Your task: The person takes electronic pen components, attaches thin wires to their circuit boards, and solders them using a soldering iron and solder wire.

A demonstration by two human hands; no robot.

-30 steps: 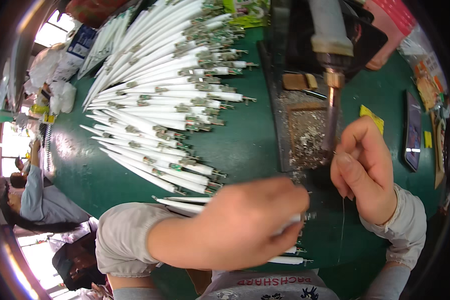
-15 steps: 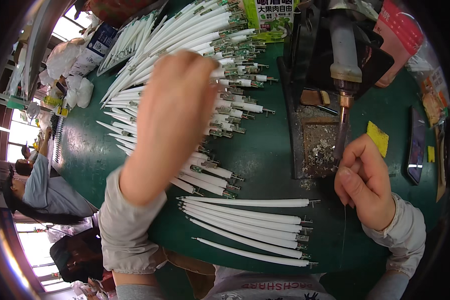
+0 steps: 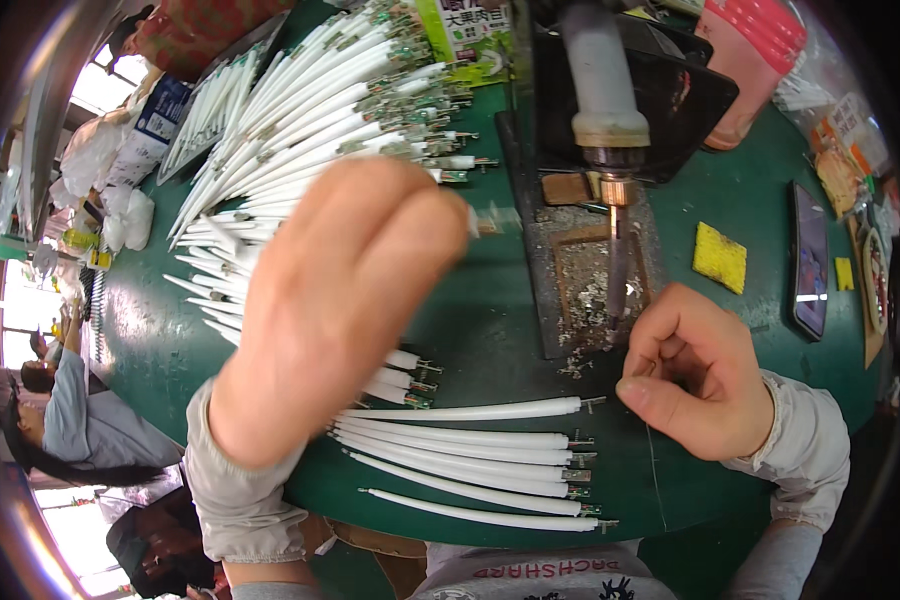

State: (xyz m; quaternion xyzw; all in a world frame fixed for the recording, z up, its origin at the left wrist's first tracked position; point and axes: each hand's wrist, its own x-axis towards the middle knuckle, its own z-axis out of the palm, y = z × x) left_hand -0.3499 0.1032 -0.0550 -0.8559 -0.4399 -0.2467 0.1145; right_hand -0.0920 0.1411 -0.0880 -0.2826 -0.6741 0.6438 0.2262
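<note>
My left hand (image 3: 345, 290), smeared by motion, is closed over the pile of slim white tubes (image 3: 310, 100), which have small green circuit boards and metal pins at one end. A blurred tube end (image 3: 495, 220) sticks out past its fingers; the rest of that tube is mostly hidden. My right hand (image 3: 700, 375) is closed, thumb against forefinger, on a thin wire (image 3: 656, 470) that hangs down toward the table edge. Just above that hand a soldering iron (image 3: 610, 100) points down, its dark tip over a tray of solder scraps (image 3: 558, 270). Several white tubes (image 3: 470, 440) lie in a row near me.
A yellow sponge (image 3: 720, 257) and a phone (image 3: 808, 260) lie on the green table at right. Behind the iron stand a black panel (image 3: 680, 110) and a pink container (image 3: 755, 70). A green packet (image 3: 465, 40) is at the back. Other people (image 3: 80, 420) sit at far left.
My left hand has come nearer and to the right, with a tube end now showing beyond its fingers. My right hand has drawn slightly away from the iron's tip. The whole view has shifted.
</note>
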